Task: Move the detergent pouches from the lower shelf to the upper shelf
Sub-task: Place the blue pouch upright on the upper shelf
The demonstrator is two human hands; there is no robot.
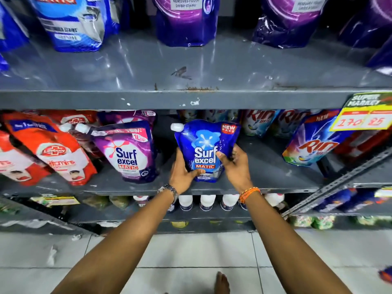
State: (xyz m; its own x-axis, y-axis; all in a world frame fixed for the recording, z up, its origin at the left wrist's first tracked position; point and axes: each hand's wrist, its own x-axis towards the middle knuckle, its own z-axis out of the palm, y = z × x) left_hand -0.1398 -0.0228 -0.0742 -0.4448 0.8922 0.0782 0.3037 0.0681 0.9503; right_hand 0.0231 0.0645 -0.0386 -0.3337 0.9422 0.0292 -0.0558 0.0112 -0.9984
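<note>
A blue Surf Excel Matic pouch (204, 145) with a white cap stands upright on the lower shelf (265, 166). Both of my hands grip it: my left hand (183, 169) holds its lower left side, and my right hand (234, 164) holds its right side with the thumb across the front. A purple Surf Excel pouch (129, 151) leans just to the left on the same shelf. The upper shelf (191, 68) is a grey metal board with a wide bare patch at its front. At its back stand a blue pouch (74, 22) and purple pouches (186, 20).
Red Lifebuoy pouches (51, 149) lean at the left of the lower shelf, Rin pouches (311, 141) at the right. A yellow price tag (364, 113) hangs from the upper shelf's edge. White-capped bottles (207, 201) line the shelf below. A slanted metal rack strip (339, 179) crosses at right.
</note>
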